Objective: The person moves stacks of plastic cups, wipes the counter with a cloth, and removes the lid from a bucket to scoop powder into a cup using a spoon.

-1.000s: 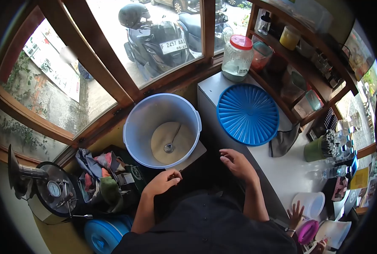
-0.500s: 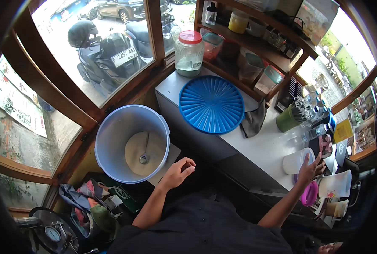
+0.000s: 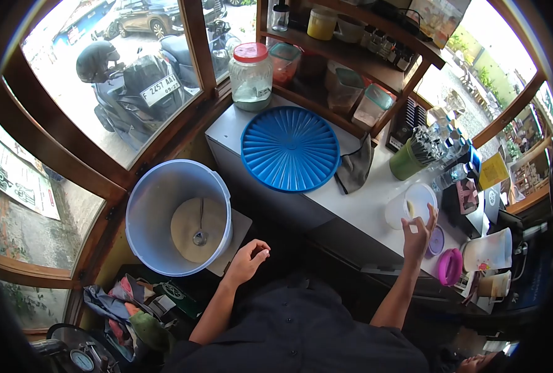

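Note:
My left hand (image 3: pixel 245 261) hangs just right of a big blue plastic bucket (image 3: pixel 222 186), fingers curled closed with nothing seen in them. Inside the bucket lies pale powder or grain (image 3: pixel 183 233), with a long-handled metal spoon (image 3: pixel 200 237) resting on it. At the counter, my right hand (image 3: pixel 418 235) has its thumb and fingers bent at the near side of an open, whitish translucent plastic tub (image 3: pixel 397 210), apparently gripping it. The exact finger contact is partly hidden. A lilac lid (image 3: pixel 436 241) lies beside that hand, and a magenta ring-shaped lid (image 3: pixel 450 267) sits farther right.
A large blue ribbed lid (image 3: pixel 289 149) lies on the white counter (image 3: pixel 357 208) beside a dark cloth (image 3: pixel 356 166). Behind it stands a red-capped jar (image 3: pixel 250 81). Wooden shelves hold several containers. A green holder (image 3: pixel 405 161) stands near bottles. Crumpled cloths (image 3: pixel 127 304) sit at lower left.
The view has shifted slightly. The tub has moved a little away from me along the counter, with my right hand staying at it. More of the lilac lid shows. My left hand stays curled.

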The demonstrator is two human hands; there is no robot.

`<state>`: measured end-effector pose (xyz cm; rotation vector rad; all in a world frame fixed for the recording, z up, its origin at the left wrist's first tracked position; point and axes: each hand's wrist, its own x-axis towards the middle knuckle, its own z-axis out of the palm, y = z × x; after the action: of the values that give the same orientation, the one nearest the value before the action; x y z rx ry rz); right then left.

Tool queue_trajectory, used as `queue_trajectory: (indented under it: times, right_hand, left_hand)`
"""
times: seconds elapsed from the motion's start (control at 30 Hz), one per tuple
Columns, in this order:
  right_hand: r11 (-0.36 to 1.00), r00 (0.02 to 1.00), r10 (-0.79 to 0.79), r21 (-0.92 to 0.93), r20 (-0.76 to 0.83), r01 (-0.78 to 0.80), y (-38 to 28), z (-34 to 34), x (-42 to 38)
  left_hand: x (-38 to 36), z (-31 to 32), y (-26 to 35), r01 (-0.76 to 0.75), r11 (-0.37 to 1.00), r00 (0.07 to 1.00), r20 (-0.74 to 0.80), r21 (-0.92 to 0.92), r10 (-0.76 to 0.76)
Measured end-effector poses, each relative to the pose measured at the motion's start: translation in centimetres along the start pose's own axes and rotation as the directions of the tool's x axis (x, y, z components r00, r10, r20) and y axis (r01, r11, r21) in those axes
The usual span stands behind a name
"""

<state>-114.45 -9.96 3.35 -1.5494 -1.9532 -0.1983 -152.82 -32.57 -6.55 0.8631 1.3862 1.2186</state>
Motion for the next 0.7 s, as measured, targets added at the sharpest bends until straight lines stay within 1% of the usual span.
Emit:
queue_trajectory:
  times: [0.1, 0.13, 0.17, 0.2, 0.23, 0.27, 0.33, 0.37, 0.4, 0.47, 0.5, 0.53, 0.6, 0.63, 0.67, 0.7]
  right_hand:
    - [0.975, 0.995, -0.098, 0.201, 0.030, 0.090, -6.4, -2.3, 1.1]
    - [0.955, 0.989, -0.140, 0.269, 0.045, 0.123, -8.6, -3.0, 1.4]
    - [0.922, 0.970, -0.239, 0.325, 0.049, 0.211, -10.3, -3.3, 1.6]
    - [0.874, 0.939, -0.341, 0.383, 0.044, 0.299, -11.9, -3.2, 1.9]
    - [0.798, 0.910, -0.412, 0.497, 0.035, 0.342, -13.7, -3.0, 2.3]
    - [0.703, 0.869, -0.495, 0.596, 0.017, 0.388, -15.5, -2.3, 2.5]
    - [0.468, 0.756, -0.653, 0.764, -0.040, 0.444, -19.2, -0.5, 2.9]
    - [0.380, 0.675, -0.736, 0.793, -0.053, 0.476, -21.4, 0.2, 3.0]
    - [0.288, 0.585, -0.809, 0.823, -0.065, 0.489, -23.5, 1.0, 3.2]
    - [0.131, 0.412, -0.907, 0.879, -0.080, 0.458, -27.9, 3.0, 3.7]
    - [0.052, 0.342, -0.934, 0.911, -0.100, 0.410, -30.2, 4.5, 3.6]
    - [-0.015, 0.245, -0.961, 0.906, -0.130, 0.422, -32.5, 5.8, 3.6]
    - [-0.125, 0.134, -0.973, 0.917, -0.188, 0.378, -37.1, 8.3, 3.3]
    - [-0.163, 0.104, -0.973, 0.928, -0.208, 0.334, -39.1, 10.0, 2.6]
    - [-0.199, 0.074, -0.971, 0.936, -0.229, 0.290, -41.1, 11.7, 1.9]
    - [-0.248, -0.010, -0.966, 0.920, -0.257, 0.304, -43.2, 13.2, 1.4]
  left_hand:
    - [0.5, 0.5, 1.5, -0.063, 0.998, 0.997, 0.037, 0.016, 0.062]
    - [0.6, 0.8, 1.7, -0.093, 0.994, 0.995, 0.027, -0.060, 0.095]
    - [0.7, 1.2, 1.8, -0.128, 0.983, 0.991, 0.012, -0.135, 0.130]
    - [0.9, 1.2, 2.0, -0.167, 0.964, 0.986, -0.011, -0.207, 0.168]
    - [0.8, 0.9, 3.0, -0.179, 0.958, 0.983, 0.000, -0.226, 0.184]
    - [0.3, 1.0, 4.1, -0.241, 0.939, 0.970, -0.084, -0.245, 0.227]
    - [-0.8, 0.8, 6.7, -0.377, 0.891, 0.911, -0.275, -0.253, 0.308]
    - [-1.4, 0.2, 8.2, -0.347, 0.903, 0.913, -0.313, -0.254, 0.262]
    - [-1.7, -0.8, 8.4, -0.396, 0.894, 0.876, -0.379, -0.208, 0.300]
    - [-2.6, -2.9, 8.7, -0.475, 0.874, 0.786, -0.498, -0.106, 0.366]
    - [-3.2, -4.1, 9.1, -0.479, 0.872, 0.784, -0.500, -0.106, 0.369]
    - [-3.7, -5.5, 9.0, -0.479, 0.877, 0.756, -0.526, -0.040, 0.389]
    - [-5.0, -7.6, 9.7, -0.361, 0.928, 0.721, -0.604, 0.091, 0.340]
    - [-5.5, -9.2, 7.8, -0.335, 0.937, 0.673, -0.670, 0.103, 0.314]
    - [-6.4, -10.1, 7.9, -0.236, 0.964, 0.639, -0.729, 0.118, 0.246]
    - [-7.1, -11.1, 8.1, -0.133, 0.984, 0.597, -0.783, 0.118, 0.175]
